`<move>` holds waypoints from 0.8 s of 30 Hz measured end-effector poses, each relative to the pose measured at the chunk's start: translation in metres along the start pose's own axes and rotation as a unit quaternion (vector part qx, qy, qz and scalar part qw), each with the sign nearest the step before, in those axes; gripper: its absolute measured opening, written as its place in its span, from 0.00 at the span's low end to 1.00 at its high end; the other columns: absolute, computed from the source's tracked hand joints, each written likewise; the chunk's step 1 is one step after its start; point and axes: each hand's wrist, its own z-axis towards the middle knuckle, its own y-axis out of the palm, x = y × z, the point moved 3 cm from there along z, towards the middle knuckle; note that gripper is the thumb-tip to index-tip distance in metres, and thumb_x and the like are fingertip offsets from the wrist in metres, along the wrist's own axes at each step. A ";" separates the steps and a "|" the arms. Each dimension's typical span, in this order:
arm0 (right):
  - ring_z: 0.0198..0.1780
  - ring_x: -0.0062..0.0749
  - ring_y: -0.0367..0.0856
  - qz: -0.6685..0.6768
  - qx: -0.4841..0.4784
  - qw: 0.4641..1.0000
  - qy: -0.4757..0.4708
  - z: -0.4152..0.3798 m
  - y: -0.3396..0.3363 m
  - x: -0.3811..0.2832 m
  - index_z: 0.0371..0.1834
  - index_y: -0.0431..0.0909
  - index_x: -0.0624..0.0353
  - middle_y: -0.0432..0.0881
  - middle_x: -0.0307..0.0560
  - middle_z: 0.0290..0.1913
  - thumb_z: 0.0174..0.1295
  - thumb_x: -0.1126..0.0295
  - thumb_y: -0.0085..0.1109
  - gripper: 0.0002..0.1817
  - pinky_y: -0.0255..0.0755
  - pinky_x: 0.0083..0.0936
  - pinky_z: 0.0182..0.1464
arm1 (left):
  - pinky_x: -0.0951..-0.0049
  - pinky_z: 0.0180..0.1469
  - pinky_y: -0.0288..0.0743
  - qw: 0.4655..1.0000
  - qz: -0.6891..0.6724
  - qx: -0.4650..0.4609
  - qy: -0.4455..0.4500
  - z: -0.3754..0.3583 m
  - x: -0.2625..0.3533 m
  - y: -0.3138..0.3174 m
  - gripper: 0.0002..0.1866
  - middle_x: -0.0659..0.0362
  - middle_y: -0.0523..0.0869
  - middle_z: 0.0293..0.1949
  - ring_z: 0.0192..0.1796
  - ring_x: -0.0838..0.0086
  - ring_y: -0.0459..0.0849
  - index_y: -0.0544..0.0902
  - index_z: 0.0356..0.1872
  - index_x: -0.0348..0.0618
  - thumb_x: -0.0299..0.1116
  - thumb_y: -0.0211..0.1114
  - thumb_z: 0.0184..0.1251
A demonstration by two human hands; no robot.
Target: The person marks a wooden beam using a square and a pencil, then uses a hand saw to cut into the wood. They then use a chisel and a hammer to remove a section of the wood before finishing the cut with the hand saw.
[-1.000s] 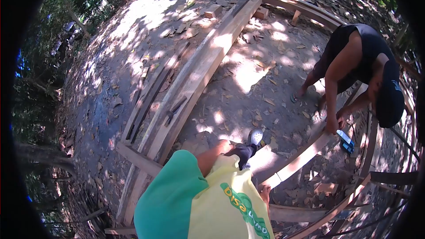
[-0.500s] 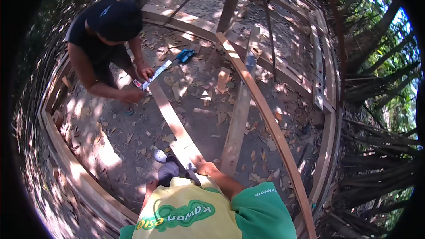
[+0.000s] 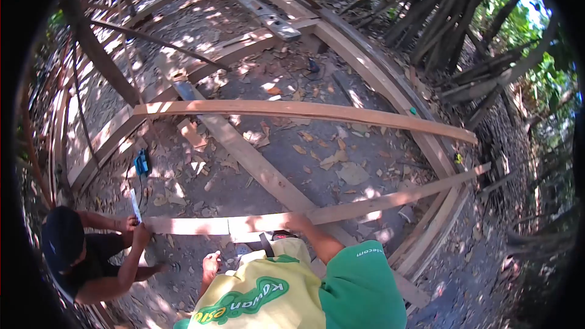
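Note:
A long pale plank (image 3: 262, 223) runs across in front of my body, with a thin dark line across it. My right hand (image 3: 297, 222) is closed on this plank, right of the line. Below the plank, at the left side of my yellow and green shirt, my left hand (image 3: 211, 262) is loosely curled and touches nothing that I can see. At the plank's left end a co-worker (image 3: 79, 250) in a dark cap and dark shirt holds a white strip-like tool (image 3: 135, 205) with both hands.
A reddish plank (image 3: 292, 109) lies across farther ahead. Beneath both planks a grey board (image 3: 250, 155) slants over the leafy ground. A blue tool (image 3: 141, 163) lies at the left. Timber frame beams (image 3: 372, 73) surround the area, with roots (image 3: 451, 18) behind.
The view has swung to the right, so the planks now lie more level and the co-worker is lower left. My left hand now shows more clearly. My right hand stays on the plank.

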 end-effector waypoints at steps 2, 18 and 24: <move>0.60 0.56 0.83 0.077 0.099 0.992 0.030 -0.006 0.013 0.022 0.53 0.87 0.58 0.85 0.60 0.57 0.61 0.51 0.61 0.25 0.74 0.46 0.63 | 0.68 0.28 0.74 0.995 0.016 -0.045 0.088 0.040 0.030 -0.010 0.16 0.61 0.84 0.28 0.25 0.73 0.79 0.84 0.39 0.47 0.49 0.69 0.69; 0.50 0.53 0.87 0.452 0.201 0.798 0.344 -0.188 0.279 -0.062 0.45 0.88 0.61 0.87 0.64 0.46 0.61 0.48 0.61 0.25 0.78 0.45 0.54 | 0.71 0.27 0.74 0.849 0.421 -0.278 0.159 0.066 0.075 0.009 0.21 0.63 0.83 0.32 0.28 0.76 0.81 0.83 0.50 0.45 0.52 0.67 0.71; 0.42 0.47 0.84 0.553 0.157 0.681 0.453 -0.277 0.393 -0.146 0.43 0.87 0.60 0.85 0.58 0.40 0.64 0.50 0.61 0.22 0.76 0.41 0.45 | 0.69 0.31 0.77 0.741 0.529 -0.360 0.203 0.051 0.109 0.045 0.25 0.62 0.84 0.35 0.31 0.75 0.84 0.82 0.56 0.42 0.53 0.65 0.72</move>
